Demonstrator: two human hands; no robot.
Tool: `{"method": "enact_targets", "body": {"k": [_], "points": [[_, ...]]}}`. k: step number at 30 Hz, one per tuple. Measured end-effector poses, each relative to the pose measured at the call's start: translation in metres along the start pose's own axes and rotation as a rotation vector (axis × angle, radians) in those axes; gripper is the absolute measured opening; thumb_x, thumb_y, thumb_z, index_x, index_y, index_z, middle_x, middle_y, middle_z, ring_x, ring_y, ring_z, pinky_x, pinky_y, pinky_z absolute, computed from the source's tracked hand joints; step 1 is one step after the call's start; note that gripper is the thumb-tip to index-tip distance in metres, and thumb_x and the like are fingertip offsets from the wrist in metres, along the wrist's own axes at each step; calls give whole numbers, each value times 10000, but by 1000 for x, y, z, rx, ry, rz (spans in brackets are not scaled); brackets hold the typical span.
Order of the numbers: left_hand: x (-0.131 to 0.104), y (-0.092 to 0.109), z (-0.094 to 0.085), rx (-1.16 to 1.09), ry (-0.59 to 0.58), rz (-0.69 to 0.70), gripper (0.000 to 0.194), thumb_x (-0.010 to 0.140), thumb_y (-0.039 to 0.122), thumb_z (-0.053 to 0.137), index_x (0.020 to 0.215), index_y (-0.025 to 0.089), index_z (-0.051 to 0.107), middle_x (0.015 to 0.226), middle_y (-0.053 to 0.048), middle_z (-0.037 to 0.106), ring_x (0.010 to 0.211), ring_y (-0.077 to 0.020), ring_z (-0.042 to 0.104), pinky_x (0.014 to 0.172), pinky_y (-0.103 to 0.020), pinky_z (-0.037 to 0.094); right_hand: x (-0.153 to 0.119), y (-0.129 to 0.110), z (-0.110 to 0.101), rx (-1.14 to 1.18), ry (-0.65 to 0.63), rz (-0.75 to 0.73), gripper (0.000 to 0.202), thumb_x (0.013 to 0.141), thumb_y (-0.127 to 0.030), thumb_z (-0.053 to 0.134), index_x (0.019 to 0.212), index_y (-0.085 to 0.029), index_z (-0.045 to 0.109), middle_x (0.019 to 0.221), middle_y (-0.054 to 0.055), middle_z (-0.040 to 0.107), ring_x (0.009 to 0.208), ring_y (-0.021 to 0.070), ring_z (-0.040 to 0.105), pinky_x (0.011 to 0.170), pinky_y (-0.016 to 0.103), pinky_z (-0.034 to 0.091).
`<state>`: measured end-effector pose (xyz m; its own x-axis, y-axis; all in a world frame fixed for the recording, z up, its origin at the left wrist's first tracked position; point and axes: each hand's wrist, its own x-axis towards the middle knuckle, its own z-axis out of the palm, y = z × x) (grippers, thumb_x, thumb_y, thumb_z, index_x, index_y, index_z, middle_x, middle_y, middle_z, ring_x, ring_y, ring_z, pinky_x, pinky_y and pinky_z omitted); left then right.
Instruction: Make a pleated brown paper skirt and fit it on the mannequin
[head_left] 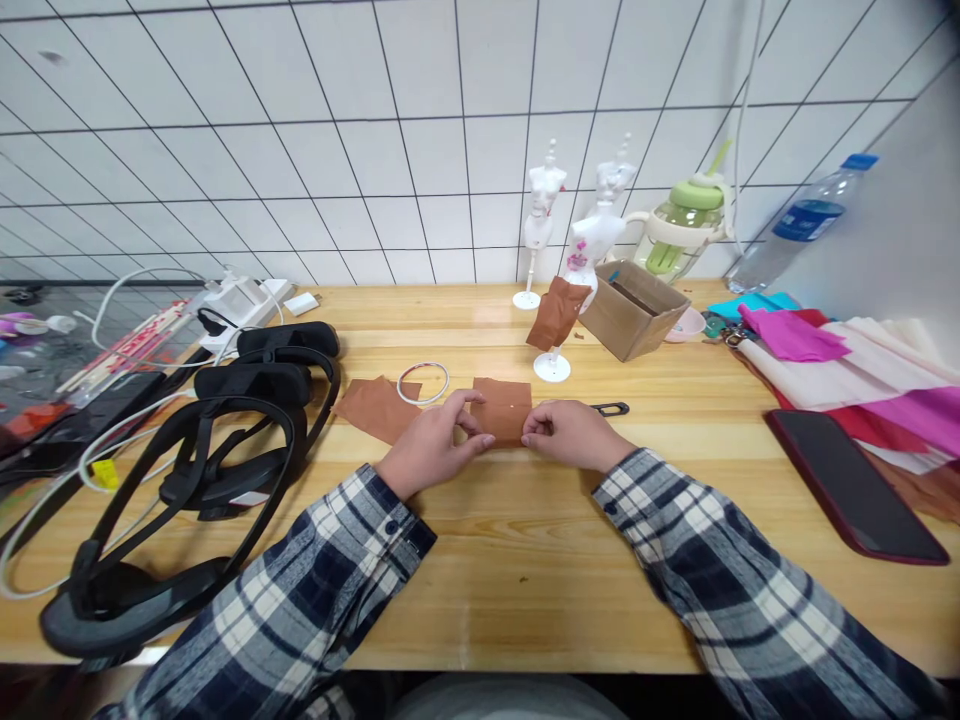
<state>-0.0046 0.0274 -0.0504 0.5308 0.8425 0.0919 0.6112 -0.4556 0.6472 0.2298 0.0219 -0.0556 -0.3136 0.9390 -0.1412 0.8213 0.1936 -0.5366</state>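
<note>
A small brown cloth piece (502, 408) lies on the wooden table between my hands. My left hand (442, 440) is at its left edge, thumb and index finger apart, the thumb tip touching the cloth. At the lower right edge, my right hand (574, 433) pinches the cloth with its fingertips. More brown cloth (375, 408) lies flat to the left, partly behind my left hand, with a silvery ring (423, 401) beside and over it. A black tool's looped end (613, 409) shows beyond my right hand.
White mannequins (541, 215) stand at the back, one draped in brown cloth (557, 312). Near them are a cardboard box (626, 325) and a green-lidded bottle (679, 225). Black headsets (217, 460) and cables lie left; a phone (855, 483) and colored fabrics (862, 370) lie right.
</note>
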Motion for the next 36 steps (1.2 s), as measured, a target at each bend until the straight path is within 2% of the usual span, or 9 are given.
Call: {"method": "enact_targets", "body": {"k": [2, 5, 8, 15, 20, 27, 32, 34, 36], "points": [[1, -2, 1, 10, 14, 0, 426, 820, 306, 638, 1195, 235, 449, 875, -9, 710, 867, -206, 655, 823, -358, 459, 1, -1, -2, 13, -18, 6, 99, 778, -300, 626, 740, -245, 700, 728, -38, 694, 667, 120, 602, 552, 234, 349], [3, -5, 4, 58, 39, 16, 362, 824, 215, 592, 1167, 229, 474, 839, 3, 699, 864, -200, 647, 866, -372, 434, 2, -2, -2, -5, -10, 12, 115, 785, -318, 622, 740, -242, 697, 731, -33, 694, 657, 118, 592, 540, 236, 331], [4, -8, 6, 73, 38, 26, 416, 813, 169, 567, 1211, 220, 459, 826, 8, 682, 847, -193, 633, 877, -374, 424, 3, -4, -1, -51, 13, 42, 159, 794, -359, 614, 710, -243, 681, 723, -33, 692, 641, 117, 574, 531, 243, 305], [4, -10, 9, 56, 42, 25, 442, 816, 225, 598, 1240, 219, 476, 844, -2, 652, 839, -190, 609, 853, -367, 434, 7, -1, 1, -55, 30, 75, 203, 785, -428, 635, 696, -251, 676, 739, -29, 698, 650, 123, 574, 537, 246, 295], [4, -13, 12, 96, 44, 17, 428, 829, 188, 555, 1243, 207, 446, 848, -9, 619, 816, -189, 597, 821, -363, 441, 11, 1, 3, -70, 50, 99, 202, 782, -438, 653, 705, -252, 669, 753, -27, 698, 658, 125, 574, 540, 246, 301], [2, -13, 13, 170, 121, -13, 518, 772, 199, 635, 1244, 219, 424, 1070, -66, 570, 1027, -257, 534, 920, -443, 412, 12, 3, 6, -67, 67, 83, 217, 760, -438, 688, 690, -237, 645, 708, -24, 671, 632, 122, 549, 534, 246, 288], [2, -14, 12, 187, 131, -28, 516, 761, 224, 663, 1222, 224, 430, 1139, -74, 556, 1070, -272, 510, 935, -455, 400, 4, 15, 5, -11, 156, -29, 107, 744, -280, 711, 772, -216, 631, 673, -42, 622, 628, 115, 542, 561, 230, 332], [2, -13, 12, 188, 134, -17, 508, 759, 216, 664, 1212, 223, 435, 1151, -75, 552, 1086, -271, 503, 945, -455, 394, -1, 19, 4, -24, 219, -147, 38, 774, -209, 673, 806, -204, 654, 735, -15, 629, 675, 123, 558, 609, 236, 376], [1, -12, 11, 197, 145, -2, 499, 757, 204, 663, 1204, 223, 441, 1154, -75, 549, 1093, -272, 498, 945, -453, 393, -6, 20, 4, -35, 230, -310, 86, 839, -204, 616, 875, -205, 694, 833, 24, 649, 760, 137, 587, 689, 253, 420]]}}
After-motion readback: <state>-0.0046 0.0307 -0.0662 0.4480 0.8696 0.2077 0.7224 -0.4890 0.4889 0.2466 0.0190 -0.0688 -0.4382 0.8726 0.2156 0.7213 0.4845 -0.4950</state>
